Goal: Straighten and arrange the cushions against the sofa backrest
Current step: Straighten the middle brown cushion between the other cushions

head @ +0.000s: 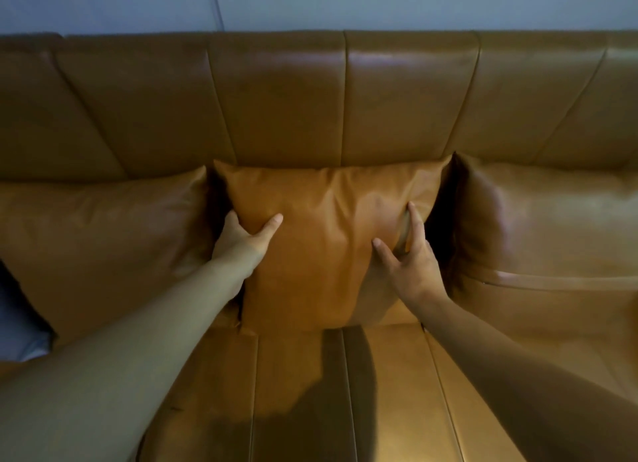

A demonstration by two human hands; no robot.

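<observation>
Three tan leather cushions stand along the sofa backrest (283, 95). The middle cushion (324, 226) leans upright against it. My left hand (241, 240) grips that cushion's left edge, thumb on the front and fingers hidden behind. My right hand (407, 254) holds its right edge, with the thumb pressed into the front and fingers wrapped at the side. The left cushion (103, 233) and the right cushion (545, 220) rest against the backrest on either side, each apart from the middle one by a dark gap.
The sofa seat (345, 399) stretches toward me below the cushions. A grey wall (310, 2) rises behind the backrest. At the far left edge a pale blue-grey patch (17, 327) shows beside the left cushion.
</observation>
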